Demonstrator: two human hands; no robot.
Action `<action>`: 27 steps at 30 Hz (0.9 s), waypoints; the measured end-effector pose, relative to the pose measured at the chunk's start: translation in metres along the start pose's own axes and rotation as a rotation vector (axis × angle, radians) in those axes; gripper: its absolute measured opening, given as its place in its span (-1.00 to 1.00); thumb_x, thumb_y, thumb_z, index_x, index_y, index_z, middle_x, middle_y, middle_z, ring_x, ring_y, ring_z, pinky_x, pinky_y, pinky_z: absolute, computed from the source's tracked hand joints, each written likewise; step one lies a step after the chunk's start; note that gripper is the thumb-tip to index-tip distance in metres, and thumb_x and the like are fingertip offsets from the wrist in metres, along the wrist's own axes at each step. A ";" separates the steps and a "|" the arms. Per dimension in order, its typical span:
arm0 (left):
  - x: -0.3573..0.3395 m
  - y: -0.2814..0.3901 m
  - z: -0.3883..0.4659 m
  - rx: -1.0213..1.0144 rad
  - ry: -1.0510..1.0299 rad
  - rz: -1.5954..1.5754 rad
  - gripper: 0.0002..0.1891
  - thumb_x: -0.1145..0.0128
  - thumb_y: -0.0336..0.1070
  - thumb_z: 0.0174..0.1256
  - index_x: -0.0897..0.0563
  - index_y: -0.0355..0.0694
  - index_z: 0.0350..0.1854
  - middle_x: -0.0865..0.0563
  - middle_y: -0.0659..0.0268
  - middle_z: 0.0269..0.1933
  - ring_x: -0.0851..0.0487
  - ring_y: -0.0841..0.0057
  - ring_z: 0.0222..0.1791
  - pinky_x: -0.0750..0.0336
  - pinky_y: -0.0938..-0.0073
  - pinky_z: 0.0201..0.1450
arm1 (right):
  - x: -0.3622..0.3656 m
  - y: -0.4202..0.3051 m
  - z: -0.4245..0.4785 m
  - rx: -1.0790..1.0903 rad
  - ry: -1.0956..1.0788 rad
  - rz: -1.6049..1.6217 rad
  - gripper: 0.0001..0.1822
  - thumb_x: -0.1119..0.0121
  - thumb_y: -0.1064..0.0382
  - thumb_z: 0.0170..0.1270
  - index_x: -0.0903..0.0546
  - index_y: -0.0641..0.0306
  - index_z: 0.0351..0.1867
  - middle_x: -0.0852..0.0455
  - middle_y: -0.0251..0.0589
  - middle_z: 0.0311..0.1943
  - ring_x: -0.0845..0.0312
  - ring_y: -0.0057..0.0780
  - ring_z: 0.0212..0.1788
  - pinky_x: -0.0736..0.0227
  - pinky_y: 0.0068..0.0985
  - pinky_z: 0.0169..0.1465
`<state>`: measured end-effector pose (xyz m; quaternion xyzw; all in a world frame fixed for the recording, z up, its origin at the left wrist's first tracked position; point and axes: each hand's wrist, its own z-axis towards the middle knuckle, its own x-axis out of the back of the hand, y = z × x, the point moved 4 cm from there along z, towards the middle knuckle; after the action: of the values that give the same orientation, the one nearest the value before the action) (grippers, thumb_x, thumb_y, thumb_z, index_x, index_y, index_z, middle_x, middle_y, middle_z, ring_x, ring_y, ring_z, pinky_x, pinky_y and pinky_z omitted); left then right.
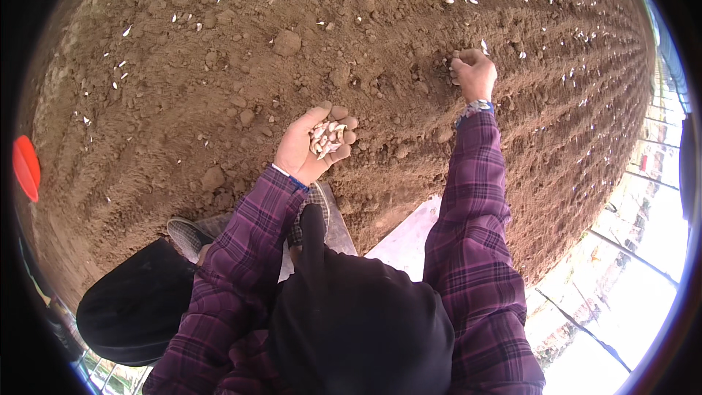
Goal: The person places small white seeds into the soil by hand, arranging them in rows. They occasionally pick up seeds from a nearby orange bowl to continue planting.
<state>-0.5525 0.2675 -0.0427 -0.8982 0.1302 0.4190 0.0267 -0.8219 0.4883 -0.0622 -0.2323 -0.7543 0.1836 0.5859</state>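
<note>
My left hand [296,145] is palm up and cupped around a small heap of garlic cloves [328,138], held just above the brown soil [247,77]. Farther out and to the right, my right hand [475,74] reaches down to the ground with its fingers bent together at the soil surface. Its fingertips are partly hidden, so whether a clove is between them is unclear. One pale garlic clove [484,46] lies just beyond its knuckles, and another clove [522,55] sits a little to the right.
Many scattered cloves dot the soil, with rows of furrows [581,71] at the right. A large clod [287,43] lies ahead. Below my arms are a checked shoe [186,236] and a pale flat sheet [408,230]. A red-orange object [26,168] stands at the left rim.
</note>
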 end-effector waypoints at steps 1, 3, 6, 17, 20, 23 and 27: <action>-0.001 -0.001 0.002 -0.005 0.006 0.018 -0.70 0.05 -0.15 0.44 -0.57 -0.32 -0.18 -0.69 0.12 -0.26 -0.71 0.34 -0.30 -0.70 0.41 -0.40 | 0.008 -0.005 -0.011 -0.017 -0.014 0.187 -0.90 -0.28 0.37 0.15 -0.66 0.24 -0.29 -0.72 -0.25 -0.45 -0.60 -0.67 -0.55 -0.61 -0.65 -0.48; -0.010 -0.004 0.012 -0.003 0.001 0.063 -0.68 0.06 -0.14 0.44 -0.55 -0.35 -0.10 -0.69 0.09 -0.18 -0.71 0.31 -0.20 -0.70 0.37 -0.31 | 0.026 -0.013 -0.033 0.011 -0.081 0.368 -0.89 -0.30 0.33 0.16 -0.64 0.26 -0.29 -0.71 -0.25 -0.45 -0.61 -0.65 -0.55 -0.60 -0.67 -0.52; -0.012 -0.007 0.029 -0.011 -0.013 0.140 -0.60 0.09 -0.10 0.45 -0.49 -0.38 0.05 -0.67 0.07 -0.05 -0.68 0.25 -0.03 -0.70 0.33 -0.16 | 0.014 -0.063 -0.092 0.103 -0.317 0.440 -0.87 -0.31 0.32 0.15 -0.63 0.28 -0.30 -0.71 -0.27 -0.45 -0.61 -0.66 -0.52 -0.59 -0.67 -0.49; -0.023 -0.017 0.042 0.083 -0.030 0.132 -0.63 0.10 -0.06 0.44 -0.54 -0.30 -0.03 -0.68 0.08 -0.05 -0.71 0.29 -0.18 -0.70 0.41 -0.29 | -0.005 -0.027 -0.046 0.222 0.157 -0.320 -0.76 -0.36 0.17 0.07 -0.73 0.20 -0.24 -0.77 -0.15 -0.34 -0.70 -0.38 -0.32 -0.60 -0.40 -0.19; -0.018 -0.014 0.033 0.056 -0.008 0.160 -0.64 0.12 -0.09 0.44 -0.54 -0.32 -0.05 -0.68 0.07 -0.07 -0.71 0.30 -0.20 -0.69 0.41 -0.31 | -0.014 -0.025 -0.036 0.187 0.131 -0.402 -0.75 -0.36 0.09 0.05 -0.75 0.11 -0.26 -0.77 -0.15 -0.35 -0.70 -0.33 -0.26 -0.58 -0.35 -0.11; -0.014 -0.009 0.024 0.047 -0.028 0.205 -0.64 0.13 -0.10 0.44 -0.53 -0.32 -0.06 -0.67 0.06 -0.10 -0.71 0.31 -0.22 -0.69 0.40 -0.31 | 0.000 -0.002 -0.020 0.177 0.087 -0.164 -0.79 -0.27 0.16 0.11 -0.75 0.16 -0.28 -0.78 -0.22 -0.36 -0.70 -0.43 -0.31 -0.61 -0.40 -0.10; 0.003 -0.001 0.012 0.037 -0.048 0.234 -0.64 0.14 -0.09 0.44 -0.53 -0.33 -0.07 -0.67 0.05 -0.12 -0.71 0.30 -0.24 -0.70 0.39 -0.33 | 0.009 -0.003 -0.023 0.182 -0.011 -0.116 -0.78 -0.22 0.23 0.12 -0.74 0.24 -0.25 -0.77 -0.09 -0.40 -0.72 -0.30 -0.32 -0.59 -0.40 -0.08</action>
<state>-0.5590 0.2700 -0.0528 -0.8660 0.2411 0.4381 -0.0026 -0.8019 0.4908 -0.0474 -0.1329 -0.7499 0.2184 0.6101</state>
